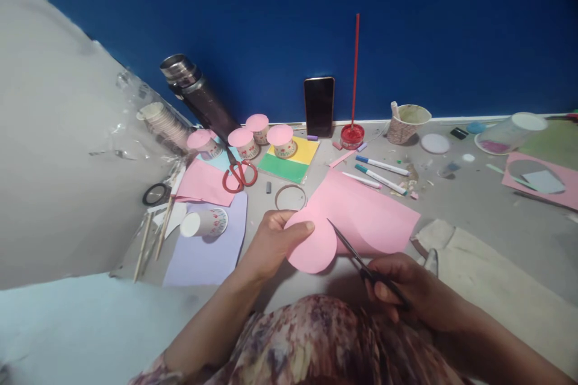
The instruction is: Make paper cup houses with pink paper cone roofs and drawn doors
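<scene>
My left hand [273,240] pinches the rounded edge of a pink paper sheet [361,216], thumb on top of the curved part. My right hand [401,289] grips dark scissors [356,255] whose blades point up-left into the pink sheet along a curved cut. The sheet lies over the grey floor in front of me.
Several paper cups topped with pink discs [280,138] stand by red scissors [239,175], coloured papers, a flask [198,96], a phone [318,106] leaning on the blue wall, marker pens [382,172], a tape ring [290,197], a lying cup [204,222] and sticks [144,243].
</scene>
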